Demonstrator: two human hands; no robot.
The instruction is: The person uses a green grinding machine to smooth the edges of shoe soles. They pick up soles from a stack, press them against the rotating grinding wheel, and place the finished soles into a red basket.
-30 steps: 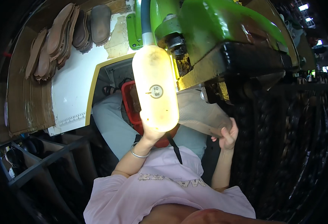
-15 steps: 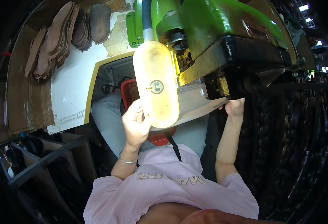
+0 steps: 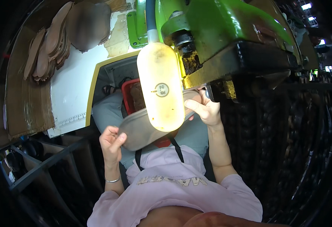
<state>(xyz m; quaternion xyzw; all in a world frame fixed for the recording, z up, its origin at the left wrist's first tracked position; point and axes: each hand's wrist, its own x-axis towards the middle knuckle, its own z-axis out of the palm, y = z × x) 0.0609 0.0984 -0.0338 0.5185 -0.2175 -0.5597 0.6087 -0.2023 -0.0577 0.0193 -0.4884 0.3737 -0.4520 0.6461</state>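
A flat greyish-brown shoe sole (image 3: 137,130), partly blurred, slants across above my lap. My left hand (image 3: 112,143) pinches its near left end, thumb on top. My right hand (image 3: 208,110) grips the opposite end, its thumb lying over the upper face. That end is close under the green machine (image 3: 226,49). A glowing oval lamp (image 3: 160,109) hides the middle of the sole from sight. Both hands are closed on the piece.
Several brown soles (image 3: 56,34) lean in a cardboard box (image 3: 26,102) on the white table (image 3: 71,87). By them lies a wide, blurred brown piece (image 3: 86,26). A red bin (image 3: 127,100) stands beneath the table cut-out. Shelf dividers (image 3: 48,160) are at left.
The sole has come left, out from beside the machine head. My left hand moved left and nearer; my right moved left. A wide brown piece now shows where dark soles lay.
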